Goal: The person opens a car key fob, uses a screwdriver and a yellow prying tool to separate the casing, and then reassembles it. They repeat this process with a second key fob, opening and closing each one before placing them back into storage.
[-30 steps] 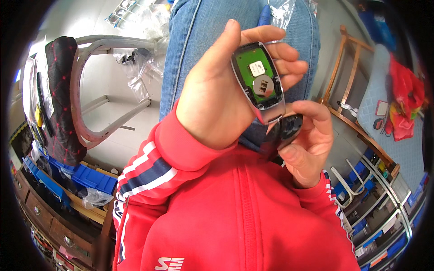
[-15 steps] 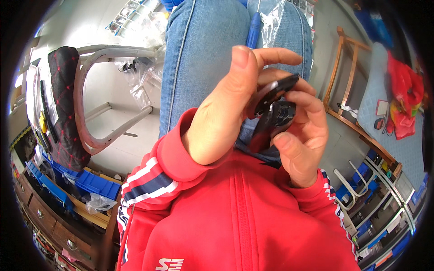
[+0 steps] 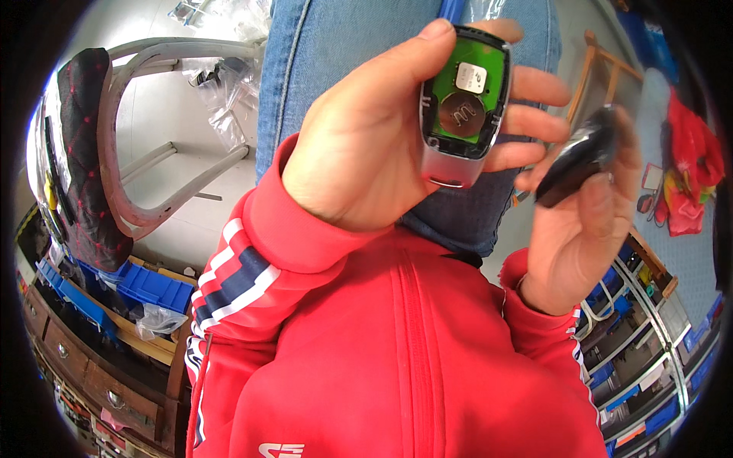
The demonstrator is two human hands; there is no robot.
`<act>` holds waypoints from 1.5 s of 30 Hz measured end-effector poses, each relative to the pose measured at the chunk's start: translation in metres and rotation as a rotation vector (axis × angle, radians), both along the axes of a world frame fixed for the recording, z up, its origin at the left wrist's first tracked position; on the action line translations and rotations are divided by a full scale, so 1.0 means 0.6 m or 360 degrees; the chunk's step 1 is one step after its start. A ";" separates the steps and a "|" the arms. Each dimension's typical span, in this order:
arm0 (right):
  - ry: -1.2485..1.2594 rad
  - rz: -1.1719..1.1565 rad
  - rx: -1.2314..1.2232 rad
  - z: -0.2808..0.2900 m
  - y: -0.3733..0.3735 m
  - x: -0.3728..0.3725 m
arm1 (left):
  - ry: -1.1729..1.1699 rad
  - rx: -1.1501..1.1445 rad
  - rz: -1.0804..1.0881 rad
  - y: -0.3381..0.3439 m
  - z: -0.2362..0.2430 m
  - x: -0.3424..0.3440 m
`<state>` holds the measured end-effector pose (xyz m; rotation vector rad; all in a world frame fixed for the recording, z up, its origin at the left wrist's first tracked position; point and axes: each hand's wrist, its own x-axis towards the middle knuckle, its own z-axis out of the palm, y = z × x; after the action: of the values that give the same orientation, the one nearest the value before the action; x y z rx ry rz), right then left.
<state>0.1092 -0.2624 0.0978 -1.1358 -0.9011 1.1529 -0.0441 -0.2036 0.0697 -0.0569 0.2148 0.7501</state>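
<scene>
My left hand [image 3: 366, 137] holds an opened key fob [image 3: 452, 163] between thumb and fingers, inner side facing up. Inside its black and silver frame lie a green circuit board [image 3: 491, 82], a round coin cell [image 3: 461, 114] and a small white square part [image 3: 471, 78]. Off to the right, my right hand [image 3: 573, 237] grips a glossy black cover [image 3: 576, 159], tilted and blurred by motion. The cover and the fob are apart. Some left fingers are spread out behind the fob.
Below the hands are my legs in blue jeans [image 3: 328, 46], with a blue tool handle [image 3: 453, 9] on them. A chair with a black padded part [image 3: 93, 160] stands at left, above blue bins [image 3: 156, 286] and wooden drawers [image 3: 99, 385]. Red cloth [image 3: 691, 164] lies at right.
The black cover has come away from the fob and moved right with my right hand. My left hand has turned the fob so its inside shows.
</scene>
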 end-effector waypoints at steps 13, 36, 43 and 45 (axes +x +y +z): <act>-0.0286 0.0208 0.0200 0.012 0.031 0.021 | 0.0294 0.0052 0.0124 -0.019 0.029 0.006; -0.0476 0.0193 0.0013 0.018 0.042 -0.023 | -0.0057 -0.0088 0.0060 -0.026 -0.017 0.008; -0.0380 0.0240 0.0117 0.011 0.046 -0.026 | -0.0200 -0.0134 0.0067 -0.020 -0.020 0.012; -0.0448 0.0223 0.0082 0.006 0.046 -0.023 | -0.0068 -0.0181 0.0084 -0.021 -0.013 0.012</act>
<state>0.0951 -0.2350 0.1013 -1.2272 -1.2363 1.0913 -0.0369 -0.2160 0.0616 -0.1873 0.2157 0.7881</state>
